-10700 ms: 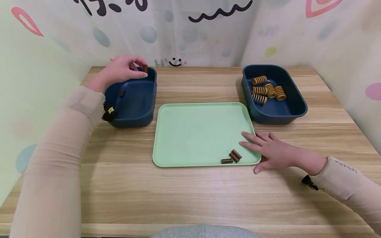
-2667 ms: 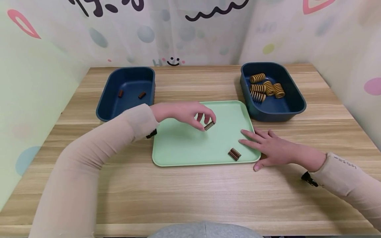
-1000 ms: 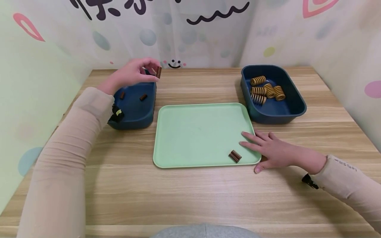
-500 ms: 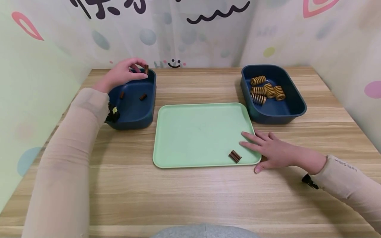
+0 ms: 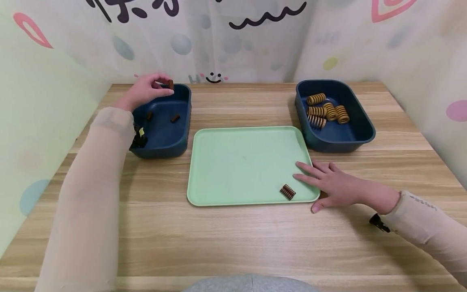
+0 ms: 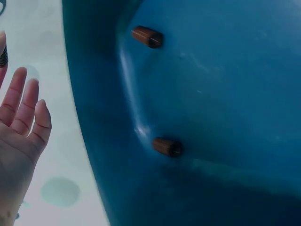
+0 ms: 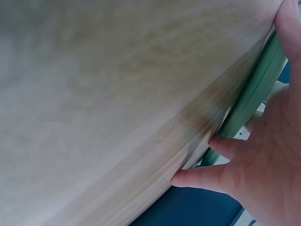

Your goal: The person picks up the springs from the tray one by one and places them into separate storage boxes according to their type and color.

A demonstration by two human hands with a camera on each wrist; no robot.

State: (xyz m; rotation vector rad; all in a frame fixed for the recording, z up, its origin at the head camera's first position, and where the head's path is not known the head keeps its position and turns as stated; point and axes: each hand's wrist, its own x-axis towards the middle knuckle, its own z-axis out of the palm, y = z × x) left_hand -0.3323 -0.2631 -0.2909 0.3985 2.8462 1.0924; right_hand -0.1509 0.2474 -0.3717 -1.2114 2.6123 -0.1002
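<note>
My left hand [image 5: 147, 89] pinches a small copper-brown spring [image 5: 171, 84] upright between thumb and fingertips, over the back of the left blue bin [image 5: 160, 152]. In the left wrist view that held spring [image 6: 4, 56] is mostly cut off at the edge. Two more brown springs lie on the bin floor, one spring [image 5: 175, 118] to the right and another spring [image 5: 149, 115] to the left. My right hand [image 5: 337, 186] rests with spread fingers on the right edge of the green tray [image 5: 240, 162]. Near its fingertips, small brown springs [image 5: 288, 192] lie side by side on the tray.
At the back right stands a second blue bin [image 5: 354, 129] with several larger gold springs [image 5: 316, 111] in its left half. The wooden table [image 5: 237, 243] runs up to a patterned curtain [image 5: 248, 52] behind. Both bins have raised walls.
Earlier the left hand held a spring over the tray; now it is above the left bin, having drifted left over the last second with a spring still pinched. The right hand has stayed put.
</note>
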